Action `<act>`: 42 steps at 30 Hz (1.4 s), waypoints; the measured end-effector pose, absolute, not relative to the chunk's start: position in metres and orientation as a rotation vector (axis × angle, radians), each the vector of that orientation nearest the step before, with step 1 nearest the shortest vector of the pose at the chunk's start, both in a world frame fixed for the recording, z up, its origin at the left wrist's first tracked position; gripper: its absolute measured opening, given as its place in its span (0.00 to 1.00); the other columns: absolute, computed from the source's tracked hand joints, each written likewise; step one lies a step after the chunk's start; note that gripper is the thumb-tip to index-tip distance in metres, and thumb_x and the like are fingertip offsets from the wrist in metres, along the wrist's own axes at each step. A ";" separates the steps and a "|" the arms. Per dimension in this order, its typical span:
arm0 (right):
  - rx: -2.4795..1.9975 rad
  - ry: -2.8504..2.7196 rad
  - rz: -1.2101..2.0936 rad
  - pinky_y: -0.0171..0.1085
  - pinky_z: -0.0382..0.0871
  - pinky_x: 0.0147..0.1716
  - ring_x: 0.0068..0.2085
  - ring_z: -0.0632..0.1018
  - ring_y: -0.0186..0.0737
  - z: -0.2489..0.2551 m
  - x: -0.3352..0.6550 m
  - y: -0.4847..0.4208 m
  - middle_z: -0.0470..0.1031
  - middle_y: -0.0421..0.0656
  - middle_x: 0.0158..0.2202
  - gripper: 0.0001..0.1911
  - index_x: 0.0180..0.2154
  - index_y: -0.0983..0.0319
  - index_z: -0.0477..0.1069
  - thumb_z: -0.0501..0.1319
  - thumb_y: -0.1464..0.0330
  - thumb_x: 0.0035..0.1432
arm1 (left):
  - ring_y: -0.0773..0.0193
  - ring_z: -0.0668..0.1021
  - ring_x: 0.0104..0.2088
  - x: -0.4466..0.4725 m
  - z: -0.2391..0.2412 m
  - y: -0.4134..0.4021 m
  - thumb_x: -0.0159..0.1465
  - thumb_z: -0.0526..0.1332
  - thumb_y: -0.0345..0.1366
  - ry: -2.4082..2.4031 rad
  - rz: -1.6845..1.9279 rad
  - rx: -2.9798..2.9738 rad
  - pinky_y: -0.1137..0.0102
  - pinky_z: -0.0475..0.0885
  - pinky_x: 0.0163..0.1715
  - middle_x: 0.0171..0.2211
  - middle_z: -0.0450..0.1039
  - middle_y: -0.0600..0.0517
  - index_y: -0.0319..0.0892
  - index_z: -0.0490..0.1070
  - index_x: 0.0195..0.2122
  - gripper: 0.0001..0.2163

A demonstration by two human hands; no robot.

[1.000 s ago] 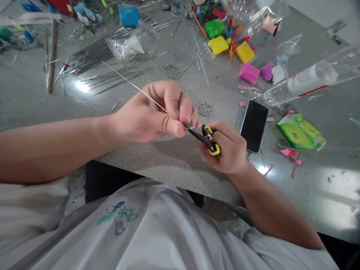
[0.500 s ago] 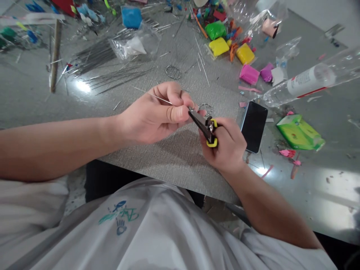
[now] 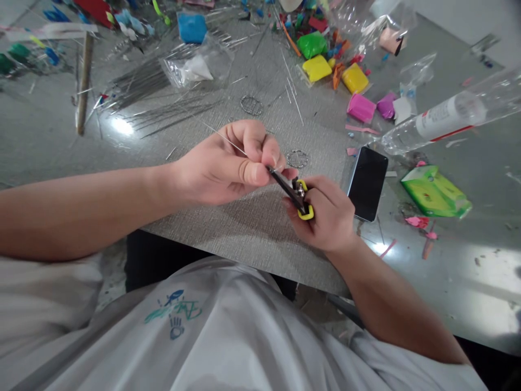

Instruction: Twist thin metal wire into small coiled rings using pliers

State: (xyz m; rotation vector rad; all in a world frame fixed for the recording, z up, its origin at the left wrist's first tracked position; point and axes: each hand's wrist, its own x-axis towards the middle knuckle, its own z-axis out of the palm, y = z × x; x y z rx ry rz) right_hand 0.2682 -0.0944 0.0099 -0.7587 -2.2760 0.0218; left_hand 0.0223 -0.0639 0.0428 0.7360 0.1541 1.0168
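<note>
My left hand (image 3: 228,163) pinches a thin metal wire (image 3: 222,137) between thumb and fingers, just above the grey table (image 3: 244,228). The wire runs up and to the left from the pinch. My right hand (image 3: 325,214) grips small pliers with yellow and black handles (image 3: 299,196). The pliers' dark jaws meet the wire right at my left fingertips. Both hands are closed. Two small wire rings lie on the table beyond my hands, one (image 3: 297,158) close by and one (image 3: 251,104) further back.
A black phone (image 3: 367,183) lies right of my right hand, a green packet (image 3: 435,190) beyond it. A clear plastic bottle (image 3: 443,117) lies at the right. Clay blocks in yellow (image 3: 316,68), green, pink and blue sit at the back. Bundles of straight wires (image 3: 142,87) lie back left.
The pliers' jaws rose to my left fingertips half a second ago, then dropped slightly and tilted. Less of the wire shows beyond my left hand than a second ago.
</note>
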 end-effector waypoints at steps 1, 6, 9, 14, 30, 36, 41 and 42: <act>-0.792 -2.258 -0.020 0.43 0.74 0.36 0.40 0.81 0.45 0.008 0.268 -0.095 0.81 0.47 0.42 0.08 0.41 0.56 0.66 0.64 0.66 0.75 | 0.73 0.86 0.33 0.022 0.042 -0.064 0.64 0.87 0.34 0.159 1.039 0.728 0.74 0.89 0.53 0.27 0.79 0.60 0.40 0.59 0.21 0.33; -0.887 -2.149 -0.168 0.49 0.75 0.45 0.46 0.79 0.50 0.000 0.264 -0.093 0.78 0.50 0.48 0.03 0.44 0.56 0.68 0.62 0.67 0.74 | 0.71 0.89 0.37 0.022 0.035 -0.059 0.60 0.89 0.35 0.247 1.154 0.672 0.77 0.88 0.50 0.32 0.82 0.63 0.42 0.74 0.26 0.22; -1.007 -2.062 -0.282 0.51 0.70 0.46 0.47 0.75 0.53 0.000 0.265 -0.092 0.74 0.51 0.49 0.07 0.41 0.57 0.70 0.66 0.64 0.72 | 0.71 0.89 0.37 0.022 0.030 -0.055 0.57 0.90 0.33 0.256 1.140 0.691 0.79 0.87 0.43 0.32 0.83 0.64 0.46 0.79 0.28 0.19; -1.087 -2.098 -0.343 0.46 0.63 0.36 0.36 0.70 0.46 0.001 0.274 -0.088 0.69 0.45 0.37 0.07 0.40 0.56 0.68 0.63 0.64 0.73 | 0.68 0.87 0.33 0.022 0.025 -0.060 0.61 0.88 0.36 0.249 1.175 0.867 0.76 0.85 0.37 0.36 0.85 0.58 0.48 0.82 0.30 0.15; -0.968 -2.210 -0.306 0.39 0.61 0.28 0.29 0.71 0.41 0.006 0.267 -0.086 0.72 0.39 0.30 0.08 0.39 0.55 0.63 0.59 0.69 0.76 | 0.58 0.90 0.41 0.020 0.033 -0.072 0.65 0.85 0.39 0.342 1.257 0.974 0.65 0.90 0.47 0.37 0.86 0.54 0.50 0.84 0.30 0.12; -1.041 -2.173 -0.350 0.41 0.61 0.30 0.33 0.71 0.42 0.002 0.265 -0.087 0.72 0.43 0.34 0.10 0.38 0.56 0.64 0.63 0.65 0.74 | 0.60 0.90 0.45 0.020 0.030 -0.070 0.67 0.84 0.33 0.257 1.253 0.958 0.65 0.89 0.51 0.41 0.88 0.55 0.54 0.90 0.37 0.07; -0.967 -2.157 -0.314 0.50 0.78 0.46 0.47 0.82 0.52 0.001 0.263 -0.086 0.82 0.52 0.50 0.06 0.43 0.56 0.71 0.62 0.62 0.76 | 0.62 0.90 0.44 0.019 0.032 -0.071 0.67 0.84 0.32 0.250 1.219 0.959 0.66 0.89 0.52 0.40 0.88 0.56 0.53 0.90 0.36 0.08; -0.943 -2.178 -0.281 0.49 0.80 0.46 0.47 0.83 0.51 0.000 0.263 -0.086 0.83 0.51 0.50 0.05 0.46 0.56 0.71 0.61 0.63 0.77 | 0.60 0.90 0.44 0.020 0.033 -0.071 0.67 0.84 0.33 0.266 1.245 0.951 0.64 0.89 0.52 0.40 0.88 0.55 0.52 0.89 0.35 0.08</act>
